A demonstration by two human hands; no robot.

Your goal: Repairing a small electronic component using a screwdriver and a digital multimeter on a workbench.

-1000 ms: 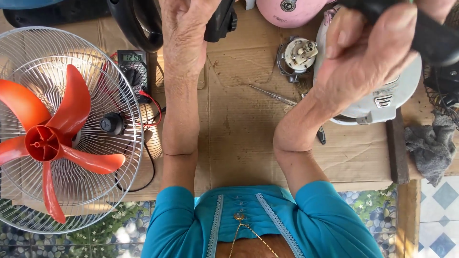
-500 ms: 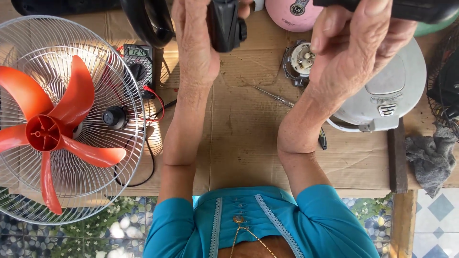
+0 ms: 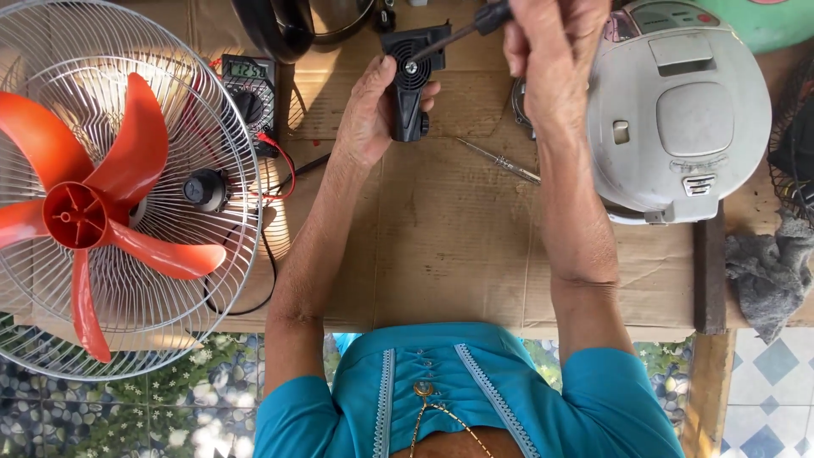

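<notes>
Black vented housing [image 3: 410, 80] sat in my left hand [image 3: 373, 110], grip wrapped around it above the counter [image 3: 441, 246]; my right hand [image 3: 551, 51] clenched a screwdriver [image 3: 462, 32] on its central screw (seemingly not out yet).

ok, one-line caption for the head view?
Left hand grips a black vented part while right hand sets a screwdriver on it.

Sunlit cardboard [image 3: 441, 254] covers a wooden workbench [image 3: 710, 280] standing over pebbled floor [image 3: 127, 416] and checkered tiles [image 3: 776, 373]
</notes>
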